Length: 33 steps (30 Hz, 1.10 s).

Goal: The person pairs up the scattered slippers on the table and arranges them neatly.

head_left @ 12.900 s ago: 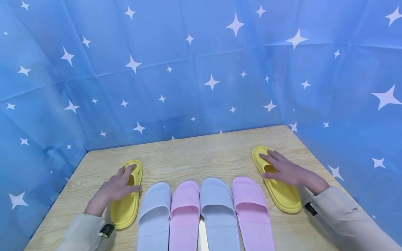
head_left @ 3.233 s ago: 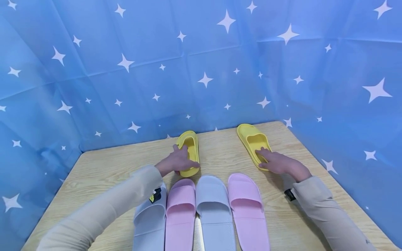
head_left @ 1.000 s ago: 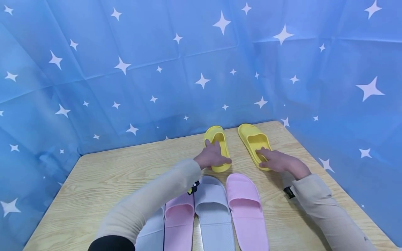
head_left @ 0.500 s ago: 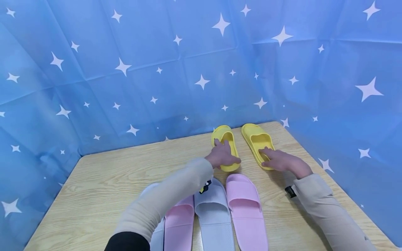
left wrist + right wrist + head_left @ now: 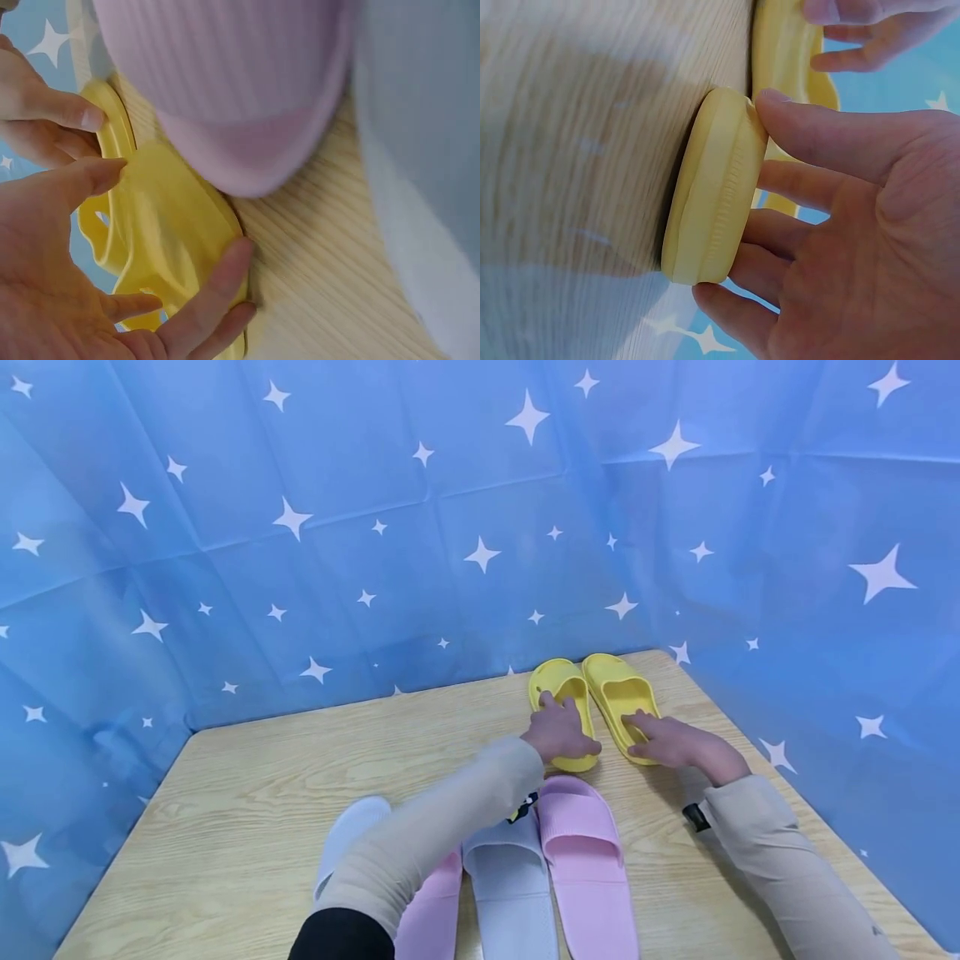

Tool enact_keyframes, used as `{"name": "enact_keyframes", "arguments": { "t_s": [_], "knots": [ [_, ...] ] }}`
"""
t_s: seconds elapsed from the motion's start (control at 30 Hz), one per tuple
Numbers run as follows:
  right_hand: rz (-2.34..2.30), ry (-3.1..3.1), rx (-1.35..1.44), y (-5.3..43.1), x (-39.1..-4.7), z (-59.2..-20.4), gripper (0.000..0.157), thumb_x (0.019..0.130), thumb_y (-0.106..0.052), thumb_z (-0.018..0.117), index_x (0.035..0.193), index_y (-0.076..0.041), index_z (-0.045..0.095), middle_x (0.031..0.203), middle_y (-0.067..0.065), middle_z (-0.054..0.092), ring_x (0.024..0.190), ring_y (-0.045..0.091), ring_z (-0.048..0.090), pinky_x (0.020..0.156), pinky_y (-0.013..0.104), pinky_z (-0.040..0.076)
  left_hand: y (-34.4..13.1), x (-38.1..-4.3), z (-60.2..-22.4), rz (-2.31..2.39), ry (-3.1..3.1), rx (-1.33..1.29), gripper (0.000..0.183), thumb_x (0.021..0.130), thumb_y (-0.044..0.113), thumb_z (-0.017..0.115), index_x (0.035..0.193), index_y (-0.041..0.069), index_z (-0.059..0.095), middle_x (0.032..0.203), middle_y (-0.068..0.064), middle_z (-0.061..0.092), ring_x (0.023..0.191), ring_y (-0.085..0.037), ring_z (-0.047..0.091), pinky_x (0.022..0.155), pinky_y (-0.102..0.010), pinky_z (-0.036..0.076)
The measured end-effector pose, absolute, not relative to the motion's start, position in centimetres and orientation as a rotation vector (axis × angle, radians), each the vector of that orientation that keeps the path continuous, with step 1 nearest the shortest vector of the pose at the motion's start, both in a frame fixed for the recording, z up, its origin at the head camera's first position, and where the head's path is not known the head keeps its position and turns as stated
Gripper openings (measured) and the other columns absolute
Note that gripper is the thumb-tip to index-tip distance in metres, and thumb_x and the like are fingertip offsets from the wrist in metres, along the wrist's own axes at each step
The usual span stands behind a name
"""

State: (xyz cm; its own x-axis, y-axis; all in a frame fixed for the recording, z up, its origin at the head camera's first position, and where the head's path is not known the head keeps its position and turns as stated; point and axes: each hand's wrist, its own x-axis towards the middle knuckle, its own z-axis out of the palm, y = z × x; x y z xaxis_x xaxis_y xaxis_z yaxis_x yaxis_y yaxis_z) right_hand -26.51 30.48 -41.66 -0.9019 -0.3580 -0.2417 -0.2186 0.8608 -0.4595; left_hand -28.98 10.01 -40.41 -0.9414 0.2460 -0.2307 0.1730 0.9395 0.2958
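Two yellow slippers lie side by side at the back right of the table, toes toward the curtain. My left hand [image 5: 561, 731] spans the left yellow slipper [image 5: 553, 674] from above, thumb on its right edge and fingers at its left edge. In the left wrist view that slipper [image 5: 176, 217] sits between thumb and fingers. My right hand [image 5: 671, 745] holds the right yellow slipper [image 5: 628, 693] at the heel. From the right wrist, its heel [image 5: 712, 195] shows between thumb and little finger. The slippers' toes nearly meet; a narrow wedge of table shows between their heels.
Blue slippers [image 5: 510, 877] and pink slippers [image 5: 588, 877] alternate in a row at the table's near edge, toes away from me. My left forearm crosses over the row and hides parts of it. A blue star-patterned curtain [image 5: 337, 568] stands behind the wooden table [image 5: 247, 810].
Both yellow slippers have gone from the table's sides to the back right. Lately my left hand slides its slipper rightward up to the other, which has shifted slightly right with my right hand.
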Motion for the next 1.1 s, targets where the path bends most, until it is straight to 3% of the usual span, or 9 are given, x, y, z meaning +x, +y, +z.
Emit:
{"name": "enact_keyframes", "arguments": {
  "t_s": [0.17,0.4,0.63,0.93,1.1],
  "knots": [
    [-0.602,2.736,-0.429,30.8,-26.7,-41.6,0.066,0.105,-0.021,0.054,0.155,0.014,0.03,0.157,0.048,0.016,0.146,0.064,0.02,0.119,0.072,0.023,11.2,-28.7,-40.4,0.381,2.835,0.396,0.085,0.091,0.051,0.073,0.158,0.015,0.035,0.146,-0.014,0.038,0.101,-0.021,0.064,0.077,-0.029,0.058],
    [-0.598,2.761,-0.399,31.4,-26.8,-41.8,0.066,0.104,-0.021,0.053,0.154,0.014,0.029,0.157,0.048,0.017,0.145,0.065,0.02,0.119,0.073,0.024,11.7,-28.5,-40.5,0.357,2.798,0.477,0.077,0.096,0.043,0.068,0.161,0.022,0.033,0.157,-0.013,0.032,0.105,-0.023,0.064,0.084,-0.032,0.057],
    [-0.613,2.769,-0.398,32.4,-26.9,-42.0,0.066,0.105,-0.021,0.054,0.154,0.016,0.029,0.156,0.05,0.016,0.144,0.066,0.02,0.118,0.074,0.025,11.1,-29.2,-40.6,0.419,2.717,0.683,0.077,0.097,0.042,0.067,0.16,0.014,0.033,0.153,-0.018,0.037,0.088,-0.018,0.062,0.078,-0.028,0.055],
    [-0.596,2.781,-0.432,32.4,-27.2,-42.1,0.065,0.104,-0.019,0.055,0.153,0.016,0.03,0.155,0.05,0.018,0.143,0.067,0.021,0.117,0.074,0.025,9.9,-29.7,-40.3,0.479,2.643,0.679,0.082,0.098,0.048,0.065,0.164,0.018,0.026,0.167,-0.016,0.024,0.12,-0.022,0.063,0.107,-0.034,0.052],
    [-0.602,2.794,-0.44,32.4,-27.0,-42.1,0.064,0.103,-0.018,0.056,0.151,0.018,0.032,0.153,0.051,0.02,0.142,0.068,0.022,0.117,0.074,0.025,8.8,-30.2,-39.9,0.583,2.582,0.684,0.082,0.099,0.042,0.064,0.165,0.016,0.022,0.173,-0.016,0.013,0.149,-0.028,0.045,0.122,-0.038,0.04]
  ]
}}
